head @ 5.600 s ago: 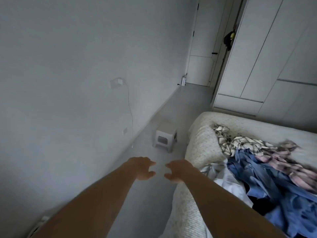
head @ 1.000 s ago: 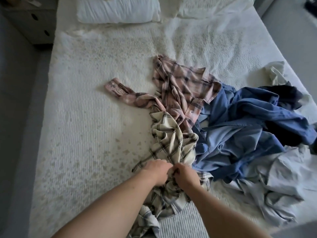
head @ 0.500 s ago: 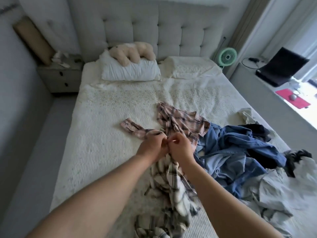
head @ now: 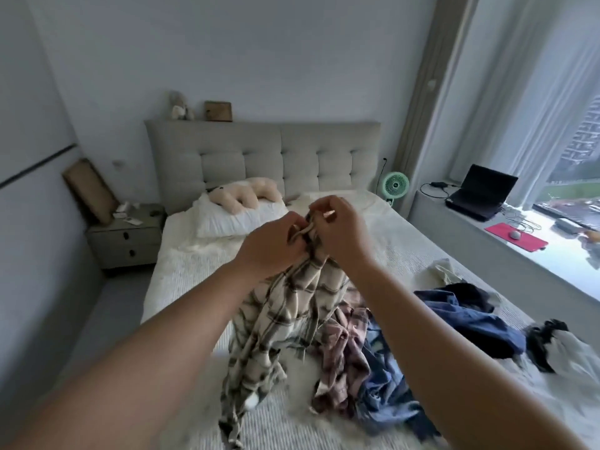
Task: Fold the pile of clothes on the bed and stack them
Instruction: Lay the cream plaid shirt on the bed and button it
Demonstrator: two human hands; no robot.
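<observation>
Both hands [head: 305,235] — plaid shirt [head: 279,316] lifted higher.

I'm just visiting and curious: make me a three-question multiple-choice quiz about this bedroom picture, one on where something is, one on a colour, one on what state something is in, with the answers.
1. Where does the plush toy lie?
A. on the white pillow by the headboard
B. on the nightstand
C. on the floor

2. What colour is the small fan beside the bed?
A. red
B. mint green
C. black

3. What is happening to the cream plaid shirt?
A. it lies folded flat on a stack
B. it hangs from a hook
C. both hands hold it up by its top, the rest hanging down

Answers:
1. A, the toy rests atop the pillow.
2. B, its round housing is green.
3. C, the left hand and right hand pinch the fabric while the shirt dangles towards the bed.
</observation>
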